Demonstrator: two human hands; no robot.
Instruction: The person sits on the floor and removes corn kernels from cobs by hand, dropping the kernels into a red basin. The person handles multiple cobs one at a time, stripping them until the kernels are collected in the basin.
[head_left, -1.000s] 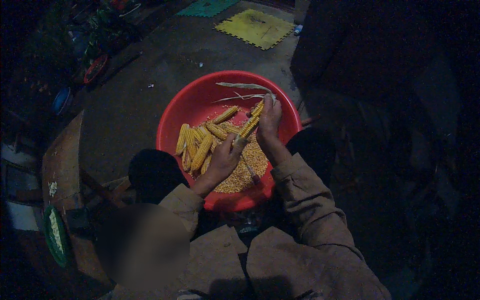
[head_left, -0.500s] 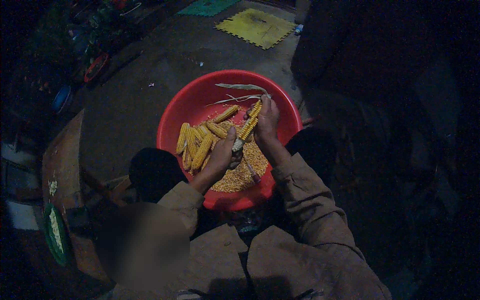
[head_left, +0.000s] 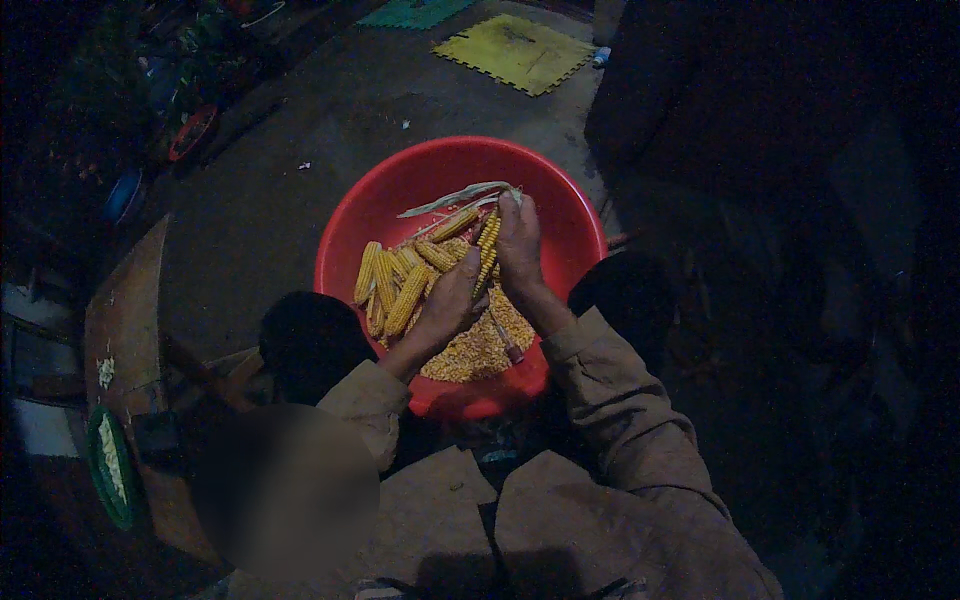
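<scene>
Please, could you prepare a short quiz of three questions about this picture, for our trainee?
1. True or false: loose kernels lie in the red basin.
2. What do the left hand and right hand hold together?
A) a wooden spoon
B) a corn ear
C) a glass bottle
3. Fill in: of the two floor mats, the mat nearer the basin is ____ in colour.

Key: 1. True. 2. B. 3. Yellow.

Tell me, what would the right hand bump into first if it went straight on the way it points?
Beyond the corn husk it touches, the right hand would likely meet the red basin's far wall, though depth is unclear.
</scene>
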